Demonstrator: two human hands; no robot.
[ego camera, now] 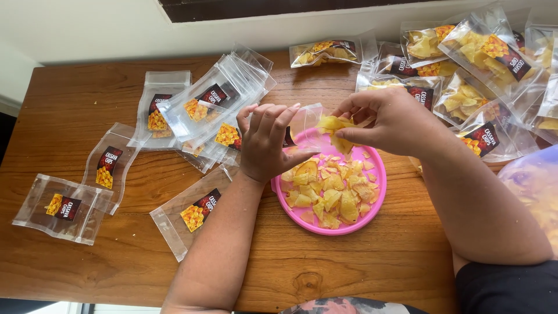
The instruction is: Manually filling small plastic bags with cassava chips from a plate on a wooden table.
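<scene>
Yellow chips [336, 129] sit pinched between the fingertips of your right hand [388, 121], right at the mouth of the small clear pouch [304, 123]. Your left hand [266, 141] clamps that pouch by its side, fingers pressed against it, holding it open just above the pink plate [378, 174] of loose chips. Empty pouches [192, 110] lie left on the wooden table [75, 104]; filled packets [476, 81] lie right.

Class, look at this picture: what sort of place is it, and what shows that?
Probably a home or small snack-packing spot: a wooden table, empty clear pouches, filled pouches and a pink plate of chips.
</scene>
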